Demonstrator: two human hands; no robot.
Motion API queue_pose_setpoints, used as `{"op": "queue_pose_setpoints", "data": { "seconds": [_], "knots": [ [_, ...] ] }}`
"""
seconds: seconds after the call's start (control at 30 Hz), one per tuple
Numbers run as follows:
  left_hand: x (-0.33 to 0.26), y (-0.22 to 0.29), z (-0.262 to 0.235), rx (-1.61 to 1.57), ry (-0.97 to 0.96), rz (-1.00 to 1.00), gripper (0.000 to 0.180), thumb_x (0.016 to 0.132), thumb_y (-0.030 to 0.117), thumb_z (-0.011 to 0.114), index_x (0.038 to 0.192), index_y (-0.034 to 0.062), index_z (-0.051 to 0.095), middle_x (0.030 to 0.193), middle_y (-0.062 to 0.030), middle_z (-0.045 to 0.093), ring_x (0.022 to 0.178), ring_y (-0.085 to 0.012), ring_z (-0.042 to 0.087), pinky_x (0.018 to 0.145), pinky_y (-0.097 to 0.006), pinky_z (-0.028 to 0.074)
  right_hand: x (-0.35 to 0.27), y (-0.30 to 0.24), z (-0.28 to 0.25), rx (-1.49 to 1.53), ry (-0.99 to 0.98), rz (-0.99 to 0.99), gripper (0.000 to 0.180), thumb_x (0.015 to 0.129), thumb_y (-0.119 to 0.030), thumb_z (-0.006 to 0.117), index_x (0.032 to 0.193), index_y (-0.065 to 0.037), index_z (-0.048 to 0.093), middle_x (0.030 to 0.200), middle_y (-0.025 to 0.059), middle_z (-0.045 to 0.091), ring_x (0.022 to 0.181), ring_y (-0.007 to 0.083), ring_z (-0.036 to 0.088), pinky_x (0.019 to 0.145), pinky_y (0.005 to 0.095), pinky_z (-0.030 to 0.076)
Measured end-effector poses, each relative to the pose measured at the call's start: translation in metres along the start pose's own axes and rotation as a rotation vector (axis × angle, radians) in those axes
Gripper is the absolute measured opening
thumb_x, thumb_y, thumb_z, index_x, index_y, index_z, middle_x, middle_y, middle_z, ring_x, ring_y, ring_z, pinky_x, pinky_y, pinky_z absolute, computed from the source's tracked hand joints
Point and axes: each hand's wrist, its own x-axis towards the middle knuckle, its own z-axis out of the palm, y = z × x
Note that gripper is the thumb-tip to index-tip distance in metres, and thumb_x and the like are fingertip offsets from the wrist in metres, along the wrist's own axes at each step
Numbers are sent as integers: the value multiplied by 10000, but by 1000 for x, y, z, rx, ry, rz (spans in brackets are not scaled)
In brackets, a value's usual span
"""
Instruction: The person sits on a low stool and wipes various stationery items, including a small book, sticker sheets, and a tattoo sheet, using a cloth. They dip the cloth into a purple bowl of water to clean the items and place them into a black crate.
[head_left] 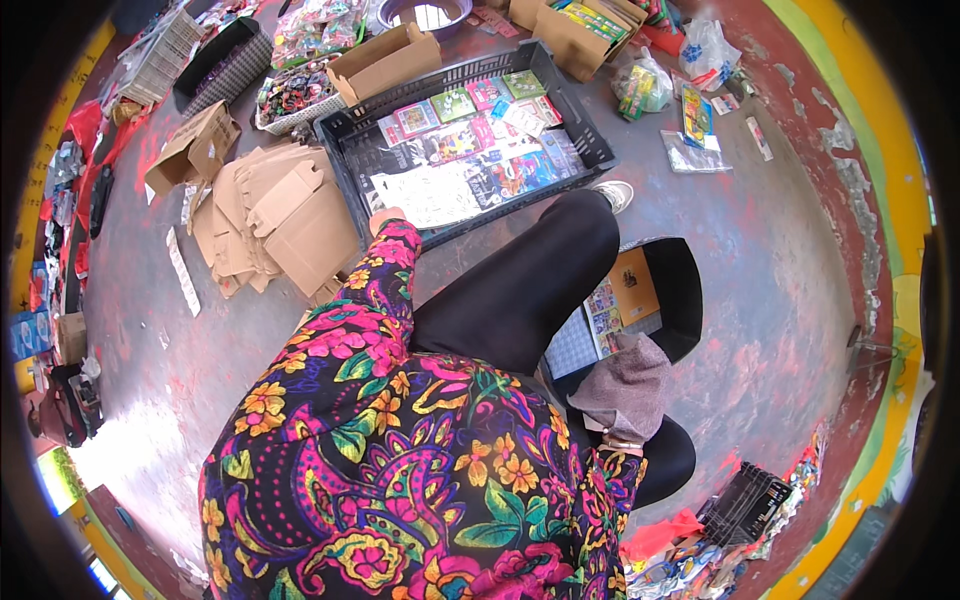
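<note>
My left hand [387, 217] is at the near left wall of a black plastic crate [345, 165]; its fingers are curled at the rim. Flat colourful packets [460, 140] and a white printed sheet [430, 196] lie inside the crate. A mauve-grey cloth [627, 385] hangs bunched at my right hand and covers most of it; only the bracelet [622, 443] at the wrist shows plainly. Just beyond the cloth stands a dark open bin [677, 300], with an orange-brown card [637, 285] and small printed sheets [603, 318] inside.
Flattened cardboard boxes [285, 215] are piled left of the crate. Open cardboard boxes [385, 62], baskets [225, 65] and bagged goods [643, 85] stand along the far side. My bent leg [530, 270] lies between crate and bin. Another black crate [745, 503] sits at the lower right.
</note>
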Motion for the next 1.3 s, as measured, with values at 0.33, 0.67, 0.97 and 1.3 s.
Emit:
{"op": "queue_pose_setpoints", "data": {
  "seconds": [0.33, 0.67, 0.97, 1.3],
  "knots": [
    [33, 11, -6, -1897, -485, -424, 309, 768, 72, 608, 1051, 76, 484, 962, -109, 560, 853, -261, 559, 590, -372, 467, 4, -8, -4, -33, -16, 23, 303, 718, -27, 545, 1015, -63, 588, 945, 127, 587, 893, 278, 582, 788, 312, 447],
    [98, -41, -28, -485, 251, 400, 296, 692, 204, 623, 930, 29, 639, 945, -191, 631, 914, -307, 608, 800, -346, 473, 3, 19, -1, 12, -13, -41, 271, 718, -17, 550, 982, -58, 596, 983, 130, 592, 951, 309, 561, 832, 343, 440],
    [-46, -47, -162, -1138, 184, 766, 277, 745, 28, 571, 1008, -58, 576, 930, -105, 642, 841, -189, 610, 761, -286, 462, -15, 60, 11, 360, -84, -4, 414, 740, -23, 598, 1148, -27, 526, 1111, 143, 557, 1065, 246, 533, 906, 285, 407],
    [-222, 29, -175, -1575, -507, 856, 343, 798, 4, 551, 1131, -39, 484, 1044, -130, 591, 918, -212, 591, 830, -339, 469, 23, 36, -21, 258, 140, -61, 397, 439, 39, 665, 735, -49, 415, 694, 12, 386, 629, 148, 400, 567, 258, 346]
  ]
}}
